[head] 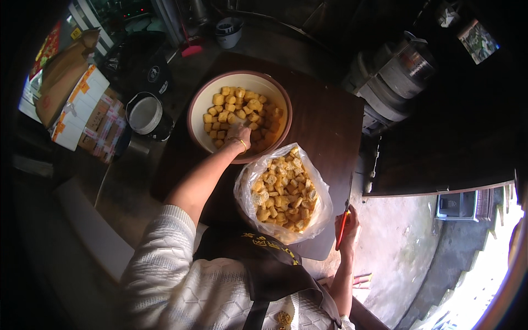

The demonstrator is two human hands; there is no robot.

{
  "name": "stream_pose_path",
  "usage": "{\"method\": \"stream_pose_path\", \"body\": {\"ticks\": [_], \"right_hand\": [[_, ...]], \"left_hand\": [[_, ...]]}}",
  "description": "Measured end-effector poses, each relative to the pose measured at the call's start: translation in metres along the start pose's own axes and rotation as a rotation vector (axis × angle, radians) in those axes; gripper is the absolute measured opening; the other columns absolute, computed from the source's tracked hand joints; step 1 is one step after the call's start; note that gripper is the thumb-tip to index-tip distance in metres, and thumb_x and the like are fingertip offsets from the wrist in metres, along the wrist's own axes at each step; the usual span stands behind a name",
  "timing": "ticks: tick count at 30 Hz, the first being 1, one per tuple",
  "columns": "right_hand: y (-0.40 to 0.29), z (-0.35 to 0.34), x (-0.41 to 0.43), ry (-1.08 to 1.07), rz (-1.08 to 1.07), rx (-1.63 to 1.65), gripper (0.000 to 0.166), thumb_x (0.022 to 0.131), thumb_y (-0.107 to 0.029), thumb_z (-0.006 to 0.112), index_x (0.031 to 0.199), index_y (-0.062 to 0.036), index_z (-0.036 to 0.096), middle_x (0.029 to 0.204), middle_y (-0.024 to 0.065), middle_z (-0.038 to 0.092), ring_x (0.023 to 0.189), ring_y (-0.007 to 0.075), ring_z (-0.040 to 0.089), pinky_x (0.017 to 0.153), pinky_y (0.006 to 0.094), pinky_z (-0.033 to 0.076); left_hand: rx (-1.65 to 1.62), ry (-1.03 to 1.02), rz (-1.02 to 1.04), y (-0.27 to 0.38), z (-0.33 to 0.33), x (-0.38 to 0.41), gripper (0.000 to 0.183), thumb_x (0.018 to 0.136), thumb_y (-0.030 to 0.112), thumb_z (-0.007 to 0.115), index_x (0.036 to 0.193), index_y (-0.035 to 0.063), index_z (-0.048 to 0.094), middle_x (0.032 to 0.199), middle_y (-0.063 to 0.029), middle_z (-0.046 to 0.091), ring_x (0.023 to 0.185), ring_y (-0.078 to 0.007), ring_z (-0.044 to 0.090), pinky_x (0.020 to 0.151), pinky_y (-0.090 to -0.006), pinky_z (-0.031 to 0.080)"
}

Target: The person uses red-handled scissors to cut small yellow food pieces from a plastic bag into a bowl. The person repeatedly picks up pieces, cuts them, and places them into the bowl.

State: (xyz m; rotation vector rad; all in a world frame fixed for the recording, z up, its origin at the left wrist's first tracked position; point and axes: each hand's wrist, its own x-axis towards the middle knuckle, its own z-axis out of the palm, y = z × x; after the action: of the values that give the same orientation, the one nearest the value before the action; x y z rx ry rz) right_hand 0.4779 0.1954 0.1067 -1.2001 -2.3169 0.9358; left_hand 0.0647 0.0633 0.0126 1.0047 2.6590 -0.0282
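A large cream basin with a reddish-brown rim [287, 88] stands on the dark table and holds many golden fried tofu cubes [229, 108]. My left hand [238, 135] reaches into it, wearing a yellow bangle; its fingertips are blurred among the cubes, and whether they grip anything is unclear. Nearer my body, a clear plastic bag [324, 194] stands with its mouth spread, filled with cut, fried tofu pieces [284, 189], some showing pale insides. At the table's right edge my right hand [350, 229] holds red-handled scissors [343, 227], blades pointing away from me.
The brown tabletop [326, 119] extends right of the basin. On the floor to the left are a lidded bucket [145, 115] and stacked cartons with a white foam box [82, 107]. A metal machine [392, 82] stands at the upper right; a grey plastic crate [457, 205] lies farther right.
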Motion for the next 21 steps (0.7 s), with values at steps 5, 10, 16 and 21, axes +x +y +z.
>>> {"method": "stream_pose_path", "body": {"ticks": [5, 10, 16, 21], "right_hand": [[-0.019, -0.012, -0.015, -0.09, -0.02, 0.05, 0.047, 0.079, -0.004, 0.066, 0.122, 0.0021, 0.049, 0.075, 0.0097, 0.062, 0.068, 0.0152, 0.06, 0.067, 0.0289, 0.049], [-0.015, 0.006, -0.025, -0.096, -0.057, 0.201, 0.043, 0.079, -0.005, 0.068, 0.119, 0.0021, 0.052, 0.083, 0.0095, 0.062, 0.067, 0.0125, 0.056, 0.068, 0.0268, 0.048], [-0.029, 0.004, -0.032, -0.181, -0.087, 0.13, 0.041, 0.079, -0.007, 0.067, 0.117, -0.0008, 0.054, 0.082, 0.0149, 0.064, 0.071, 0.0201, 0.062, 0.069, 0.032, 0.05], [-0.062, -0.005, -0.04, -0.337, -0.126, 0.183, 0.042, 0.081, -0.008, 0.064, 0.121, -0.0001, 0.051, 0.098, 0.0232, 0.063, 0.093, 0.0371, 0.063, 0.081, 0.0379, 0.049]], "left_hand": [[0.005, 0.07, 0.013, -0.011, 0.033, 0.016, 0.026, 0.079, 0.009, 0.058, 0.104, 0.0078, 0.065, 0.122, -0.0169, 0.054, 0.107, -0.0342, 0.057, 0.087, -0.0414, 0.049], [0.005, 0.113, 0.064, -0.022, 0.026, -0.005, 0.026, 0.072, 0.004, 0.062, 0.098, 0.006, 0.065, 0.114, -0.0177, 0.058, 0.1, -0.0311, 0.061, 0.084, -0.0362, 0.051], [-1.532, -0.056, -0.233, -0.03, -0.024, -0.047, 0.026, 0.073, 0.0, 0.067, 0.097, 0.0003, 0.057, 0.093, -0.014, 0.064, 0.084, -0.0202, 0.065, 0.071, -0.0302, 0.057], [-1.977, -0.372, 0.134, 0.022, -0.084, -0.151, 0.023, 0.087, 0.004, 0.054, 0.11, 0.0003, 0.056, 0.108, -0.0156, 0.062, 0.09, -0.0228, 0.065, 0.08, -0.0334, 0.057]]}}
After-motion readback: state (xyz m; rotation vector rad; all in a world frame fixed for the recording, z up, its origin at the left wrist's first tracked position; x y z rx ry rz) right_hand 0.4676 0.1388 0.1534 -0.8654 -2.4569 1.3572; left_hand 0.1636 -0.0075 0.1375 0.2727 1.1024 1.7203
